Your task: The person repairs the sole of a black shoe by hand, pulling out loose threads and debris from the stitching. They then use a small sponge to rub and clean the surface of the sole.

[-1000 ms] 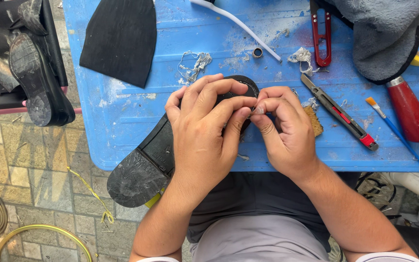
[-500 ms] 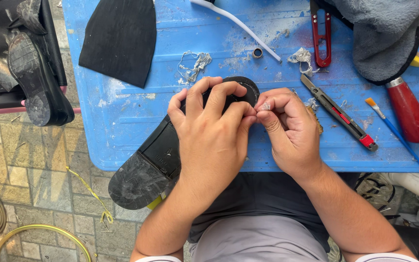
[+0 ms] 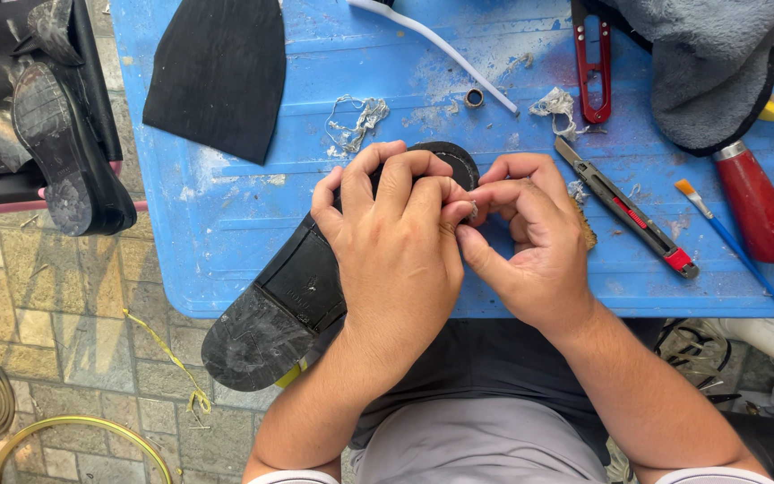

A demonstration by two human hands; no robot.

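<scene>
Shoe (image 3: 288, 305) first: you have the black one turned sole-up, its worn heel hanging off the near edge of the blue table (image 3: 226, 251) toward your lap and its toe end resting on the tabletop, which puts the sole edge right under your eyes. Your left hand (image 3: 396, 260) lies over the forepart with the fingers curled down around it, pinning the shoe so it cannot rock. Your right hand (image 3: 530, 242) meets it at the toe rim, thumb and forefinger pressed together on something small and pale there; what it is cannot be told, since your fingers cover it. Tools lie within reach on your right: a utility knife (image 3: 624, 208) just beside your knuckles, a small blue-handled brush (image 3: 735, 249) past it, a red-handled tool (image 3: 757, 211) partly under a grey cloth (image 3: 709, 63), and red thread snips (image 3: 593, 63) further back. Scraps of pale thread or dried glue (image 3: 356, 121) sit behind your left hand, and a black rubber sole sheet (image 3: 217, 72) lies at the far left corner. Another shoe (image 3: 64, 152) stands off the table to your left.
</scene>
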